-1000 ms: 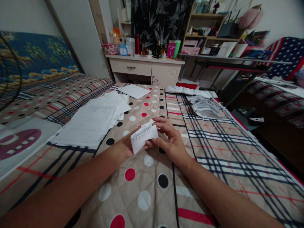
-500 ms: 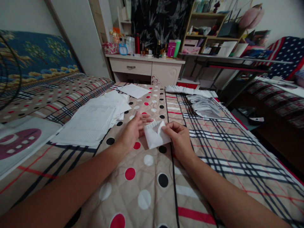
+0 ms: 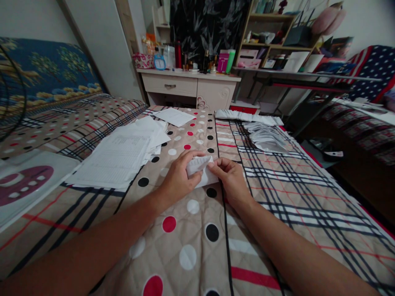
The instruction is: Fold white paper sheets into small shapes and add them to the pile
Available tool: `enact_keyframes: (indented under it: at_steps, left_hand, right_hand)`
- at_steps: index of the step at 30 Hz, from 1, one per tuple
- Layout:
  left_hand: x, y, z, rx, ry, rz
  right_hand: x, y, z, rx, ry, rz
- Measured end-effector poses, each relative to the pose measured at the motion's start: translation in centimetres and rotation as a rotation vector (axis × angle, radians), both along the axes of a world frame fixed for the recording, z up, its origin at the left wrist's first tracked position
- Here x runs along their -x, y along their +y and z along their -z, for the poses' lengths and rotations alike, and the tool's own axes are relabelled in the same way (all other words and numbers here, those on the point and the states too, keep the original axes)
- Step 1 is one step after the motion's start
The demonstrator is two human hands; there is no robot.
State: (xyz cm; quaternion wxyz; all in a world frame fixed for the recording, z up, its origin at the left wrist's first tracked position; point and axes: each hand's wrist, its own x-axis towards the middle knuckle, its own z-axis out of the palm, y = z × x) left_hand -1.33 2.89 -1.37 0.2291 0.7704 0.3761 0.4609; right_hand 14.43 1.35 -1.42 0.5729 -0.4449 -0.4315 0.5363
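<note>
A small folded white paper lies on the quilted bed cover in front of me. My left hand curls over its left side, thumb and fingers pinching it. My right hand pinches its right edge with closed fingers. Both hands press the paper down on the cover.
A spread of white printed sheets lies to the left. A heap of folded papers sits to the right rear, with a row of more at the bed's far edge. A single sheet lies beyond. A white dresser stands behind.
The folded paper was held up in both hands, then laid flat on the cover. My left hand has now closed over its left side.
</note>
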Motion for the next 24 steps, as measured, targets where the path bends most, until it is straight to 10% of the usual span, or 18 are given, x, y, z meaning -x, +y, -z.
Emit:
enact_keyframes:
  at_steps: [9, 24]
  left_hand:
    - [0.6, -0.4, -1.3, -0.514, 0.372, -0.243]
    - [0.5, -0.2, -1.1, -0.395, 0.108, -0.230]
  right_hand:
    - [0.3, -0.2, 0.1, 0.016, 0.014, -0.006]
    - [0.6, -0.1, -0.1, 0.078, -0.030, -0.038]
